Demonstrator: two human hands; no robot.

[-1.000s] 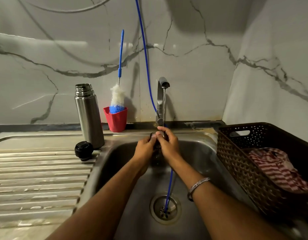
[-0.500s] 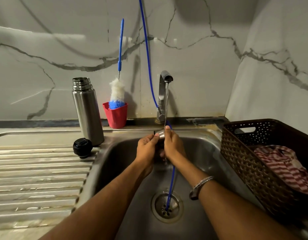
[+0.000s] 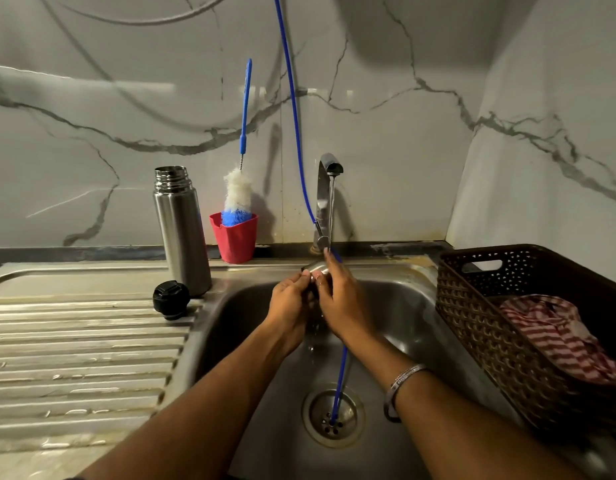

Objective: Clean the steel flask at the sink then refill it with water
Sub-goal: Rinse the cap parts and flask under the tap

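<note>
The steel flask stands upright and uncapped on the drainboard's back right corner. Its black stopper lies just in front of it. Over the sink, both hands meet under the tap, where water runs in a thin stream. My left hand and my right hand hold a small steel cap between their fingertips. The cap is mostly hidden by the fingers. The stream lands at my right fingertips.
A blue-and-white bottle brush stands in a red cup beside the flask. A blue hose hangs down the wall into the drain. A brown basket holding a striped cloth sits right of the sink. The ribbed drainboard lies left.
Both hands stay together under the tap with the cap between them. The fingers have shifted slightly around it. The flask and stopper have not moved.
</note>
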